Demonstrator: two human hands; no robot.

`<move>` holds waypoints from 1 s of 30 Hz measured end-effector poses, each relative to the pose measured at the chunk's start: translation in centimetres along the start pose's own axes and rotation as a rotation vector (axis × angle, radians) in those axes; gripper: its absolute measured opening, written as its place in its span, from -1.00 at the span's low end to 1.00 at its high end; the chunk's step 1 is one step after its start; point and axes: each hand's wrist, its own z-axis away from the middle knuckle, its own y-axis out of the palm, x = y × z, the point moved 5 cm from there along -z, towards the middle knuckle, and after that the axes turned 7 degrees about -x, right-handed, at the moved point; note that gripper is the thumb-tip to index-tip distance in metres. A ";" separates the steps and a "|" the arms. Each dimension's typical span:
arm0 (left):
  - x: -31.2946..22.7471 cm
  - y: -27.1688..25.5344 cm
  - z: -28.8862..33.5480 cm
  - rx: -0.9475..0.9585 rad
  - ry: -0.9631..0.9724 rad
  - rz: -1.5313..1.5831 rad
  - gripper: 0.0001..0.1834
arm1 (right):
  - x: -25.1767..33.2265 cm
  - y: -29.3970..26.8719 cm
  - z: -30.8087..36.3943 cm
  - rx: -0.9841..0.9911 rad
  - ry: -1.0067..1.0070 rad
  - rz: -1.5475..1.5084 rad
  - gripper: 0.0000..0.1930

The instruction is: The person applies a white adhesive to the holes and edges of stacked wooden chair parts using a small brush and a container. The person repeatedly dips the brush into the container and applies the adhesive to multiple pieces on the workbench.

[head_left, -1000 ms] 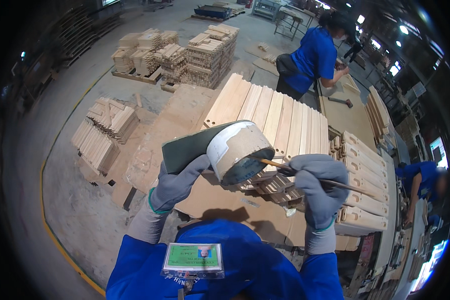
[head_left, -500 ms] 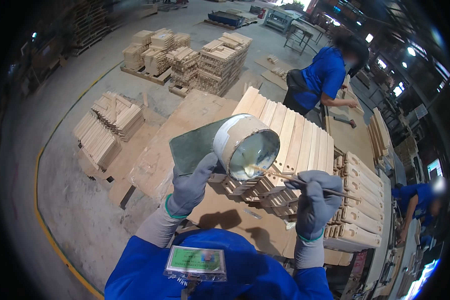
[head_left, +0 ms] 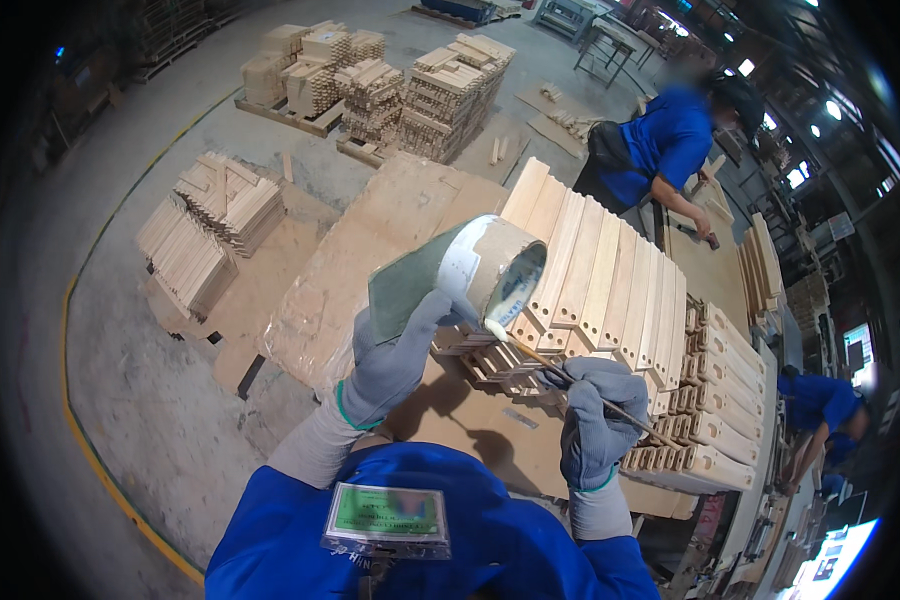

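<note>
My left hand (head_left: 398,345), in a grey glove, is closed round a cardboard tube cup (head_left: 478,262) fixed to a dark green flat piece (head_left: 406,282). The cup is tilted with its mouth to the right, and its inner wall shows whitish smears. My right hand (head_left: 600,408), gloved too, grips a thin wooden stick (head_left: 537,357) between thumb and fingers. A blob of white paste (head_left: 496,329) coats the stick's tip, just below the cup's rim. Beyond both hands lies a stack of pale wooden slats (head_left: 595,270) with drilled holes near their ends.
Shaped wooden parts with slots (head_left: 720,395) are piled right of the slats. Cardboard (head_left: 380,225) covers the surface to the left. Slat bundles (head_left: 205,230) and taller stacks (head_left: 450,95) stand on the floor. A co-worker in blue (head_left: 660,145) is at a bench, one hand at a hammer (head_left: 711,240).
The stick's tip has come out of the cup with white paste on it. My right hand has moved down and left; the cup has turned. The co-worker's hand has reached the hammer.
</note>
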 end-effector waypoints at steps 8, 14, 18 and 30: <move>3.9 -6.7 -0.2 -0.082 -0.114 -0.206 -0.80 | -4.6 3.6 -4.7 -0.035 0.297 0.112 -0.92; 6.4 -12.3 0.8 -0.236 -0.293 0.054 -0.69 | -9.9 5.3 -6.6 0.179 0.265 0.518 -0.72; 6.8 -14.1 1.5 -0.250 -0.294 0.001 -0.70 | -10.9 6.4 -6.8 0.227 0.233 0.555 -0.71; 6.2 -14.5 2.2 -0.265 -0.204 -0.107 -0.76 | -11.2 5.8 -7.3 0.199 0.224 0.636 -0.70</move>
